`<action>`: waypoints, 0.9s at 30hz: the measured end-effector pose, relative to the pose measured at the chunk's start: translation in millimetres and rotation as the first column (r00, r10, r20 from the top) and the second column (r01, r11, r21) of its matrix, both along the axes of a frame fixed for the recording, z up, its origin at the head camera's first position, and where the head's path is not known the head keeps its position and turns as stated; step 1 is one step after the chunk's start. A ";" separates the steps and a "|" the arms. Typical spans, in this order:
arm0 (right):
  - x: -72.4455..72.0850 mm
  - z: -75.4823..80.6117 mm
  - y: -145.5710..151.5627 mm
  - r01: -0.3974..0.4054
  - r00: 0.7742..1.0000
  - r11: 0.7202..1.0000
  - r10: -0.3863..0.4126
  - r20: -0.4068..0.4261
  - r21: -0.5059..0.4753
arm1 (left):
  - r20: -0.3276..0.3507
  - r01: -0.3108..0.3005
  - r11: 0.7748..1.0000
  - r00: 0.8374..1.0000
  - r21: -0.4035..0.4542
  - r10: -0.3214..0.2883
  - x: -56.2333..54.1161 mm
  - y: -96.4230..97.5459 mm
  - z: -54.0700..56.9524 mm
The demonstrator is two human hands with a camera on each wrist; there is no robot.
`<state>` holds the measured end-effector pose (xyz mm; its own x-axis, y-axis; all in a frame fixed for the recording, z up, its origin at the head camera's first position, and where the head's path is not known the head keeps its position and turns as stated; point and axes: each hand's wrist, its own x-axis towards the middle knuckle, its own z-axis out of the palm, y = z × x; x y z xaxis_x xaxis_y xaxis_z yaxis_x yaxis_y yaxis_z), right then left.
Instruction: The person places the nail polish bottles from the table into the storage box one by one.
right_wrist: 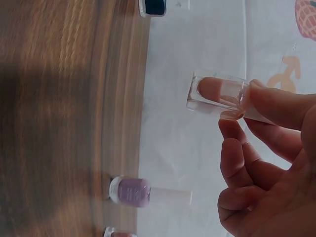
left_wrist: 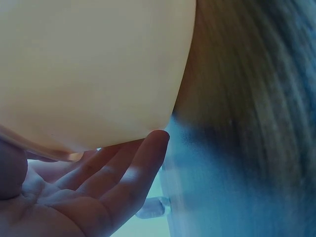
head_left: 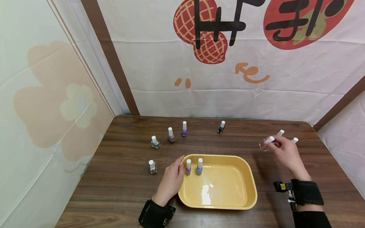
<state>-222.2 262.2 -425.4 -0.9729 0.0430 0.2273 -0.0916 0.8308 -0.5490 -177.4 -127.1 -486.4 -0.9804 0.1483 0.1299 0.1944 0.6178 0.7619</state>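
Observation:
A yellow tray (head_left: 219,186) lies on the table, with two nail polish bottles, one purple (head_left: 188,167) and one blue (head_left: 199,167), upright near its left end. My left hand (head_left: 171,180) grips the tray's left side; in the left wrist view its thumb is at the rim and its fingers lie against the outer wall. At the right, my right hand (head_left: 288,155) pinches a clear-glass nail polish bottle (right_wrist: 217,93) by its white cap. The right wrist view shows that bottle raised off the table. A mauve nail polish bottle (right_wrist: 133,191) stands close by.
Two white caps (head_left: 280,133) (head_left: 295,140) show around the right hand. A dark bottle (head_left: 221,127) stands at the back. Left of it are two purple bottles (head_left: 184,129) (head_left: 171,135) and two clear or silvery ones (head_left: 155,143) (head_left: 153,167). A printed cloth (head_left: 159,104) hangs behind the table.

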 end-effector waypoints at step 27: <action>-0.2 11.0 -56.0 -0.108 0.991 0.993 0.105 -0.083 -0.035 | 0.009 -0.004 1.000 1.000 -0.008 0.004 -1.0 0.6 -1.5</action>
